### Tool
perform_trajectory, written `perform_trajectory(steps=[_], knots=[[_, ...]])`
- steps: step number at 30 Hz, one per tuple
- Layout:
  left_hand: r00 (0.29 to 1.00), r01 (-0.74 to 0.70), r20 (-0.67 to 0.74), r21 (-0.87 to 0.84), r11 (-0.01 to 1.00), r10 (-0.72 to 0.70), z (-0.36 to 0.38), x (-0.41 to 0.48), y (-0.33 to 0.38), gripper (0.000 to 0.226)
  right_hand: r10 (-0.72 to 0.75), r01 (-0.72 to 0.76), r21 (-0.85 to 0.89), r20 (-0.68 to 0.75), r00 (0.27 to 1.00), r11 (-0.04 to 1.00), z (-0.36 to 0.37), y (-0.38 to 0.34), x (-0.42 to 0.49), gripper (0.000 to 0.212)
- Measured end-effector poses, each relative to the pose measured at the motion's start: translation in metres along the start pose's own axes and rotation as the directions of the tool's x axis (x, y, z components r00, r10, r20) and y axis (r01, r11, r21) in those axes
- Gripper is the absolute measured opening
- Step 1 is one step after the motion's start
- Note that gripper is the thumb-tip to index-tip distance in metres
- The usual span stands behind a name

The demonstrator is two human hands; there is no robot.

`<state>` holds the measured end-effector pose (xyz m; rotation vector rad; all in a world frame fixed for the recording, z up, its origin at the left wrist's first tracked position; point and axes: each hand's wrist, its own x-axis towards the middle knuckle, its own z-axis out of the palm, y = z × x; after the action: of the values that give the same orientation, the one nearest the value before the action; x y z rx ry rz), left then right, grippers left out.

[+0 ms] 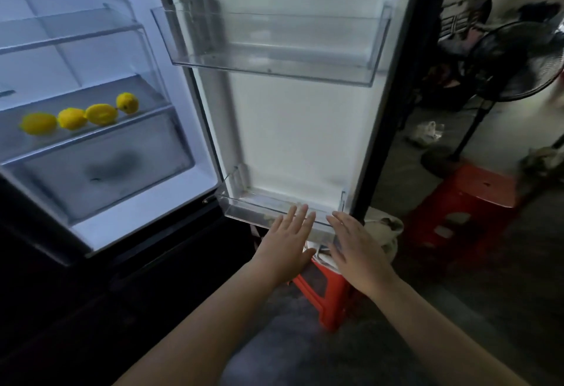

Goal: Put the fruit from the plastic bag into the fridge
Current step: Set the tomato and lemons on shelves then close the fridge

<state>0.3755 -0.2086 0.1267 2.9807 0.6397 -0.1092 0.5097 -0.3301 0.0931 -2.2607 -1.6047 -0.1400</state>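
Now four yellow lemons [100,114] sit on the glass shelf [146,92] of the open fridge [100,59], while the left hand [287,242] and right hand [357,251], both empty with straight fingers, hover at the lower clear plastic door bin [244,212].

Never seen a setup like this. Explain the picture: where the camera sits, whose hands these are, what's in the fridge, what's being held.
There is no machine here. A person wears one wide-angle camera on the head, looking forward and down, so you see their own arms. The fridge stands open. Four yellow fruits lie in a row on a glass shelf inside. The left hand and right hand reach, fingers straight, to the lowest door bin. Neither holds anything.
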Motion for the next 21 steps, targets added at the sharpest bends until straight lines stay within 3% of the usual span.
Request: perform_trajectory(steps=[9,21], knots=[[0.996,0.090,0.025,0.012,0.996,-0.091,0.020,0.003,0.008,0.070,-0.031,0.030,0.025,0.031,0.999,0.999,0.010,0.006,-0.010,0.054],[0.996,0.085,0.013,0.036,0.996,-0.085,0.027,-0.047,-0.015,0.083,-0.098,0.098,-0.045,-0.002,0.995,0.994,0.020,-0.040,-0.037,0.060]])
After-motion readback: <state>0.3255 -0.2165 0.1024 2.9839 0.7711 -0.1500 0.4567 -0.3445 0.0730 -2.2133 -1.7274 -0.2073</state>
